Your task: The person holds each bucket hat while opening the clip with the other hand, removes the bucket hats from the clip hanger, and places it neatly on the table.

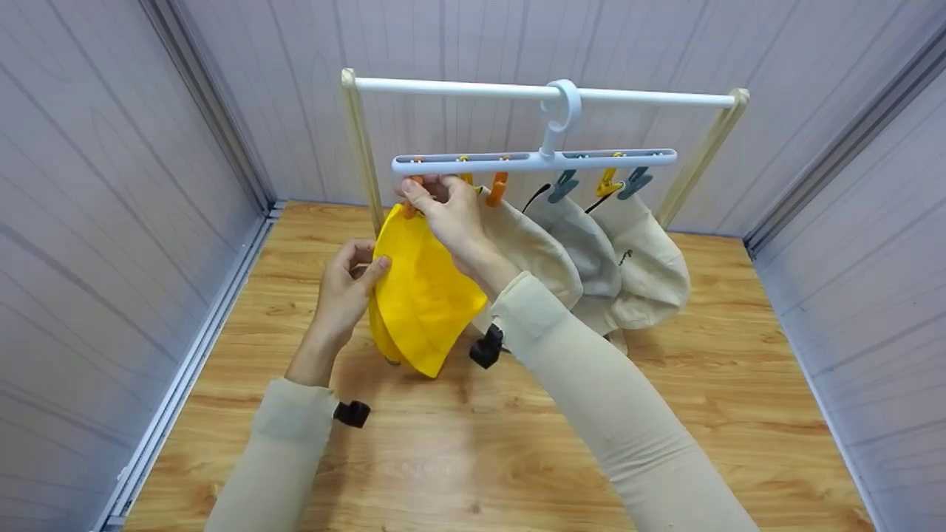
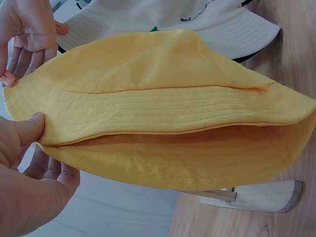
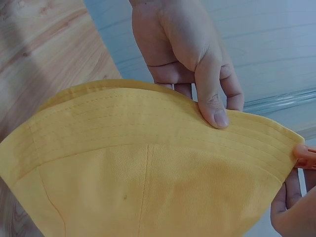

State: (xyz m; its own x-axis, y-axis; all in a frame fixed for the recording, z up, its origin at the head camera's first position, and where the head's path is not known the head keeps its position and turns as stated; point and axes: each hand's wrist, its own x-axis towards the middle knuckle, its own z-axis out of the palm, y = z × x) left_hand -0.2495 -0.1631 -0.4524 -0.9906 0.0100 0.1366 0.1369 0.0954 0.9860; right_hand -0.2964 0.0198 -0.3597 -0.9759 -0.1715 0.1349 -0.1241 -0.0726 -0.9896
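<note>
Hat (image 1: pixel 421 295), yellow, long axis steep, tip downward

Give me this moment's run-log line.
left grip: pinches yellow fabric bucket hat by brim | right grip: holds orange plastic clip at brim | white plastic hanger: on white round rail

Front free — beige hat (image 1: pixel 528 240) crowds yellow hat (image 1: pixel 421 288).

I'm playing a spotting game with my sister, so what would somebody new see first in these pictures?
Probably the bright yellow hat, below the left end of the white hanger, with the left hand pinching its brim and the right hand holding an orange clip at its edge. Next, perhaps, the pale hats hanging farther right along that hanger.
</note>
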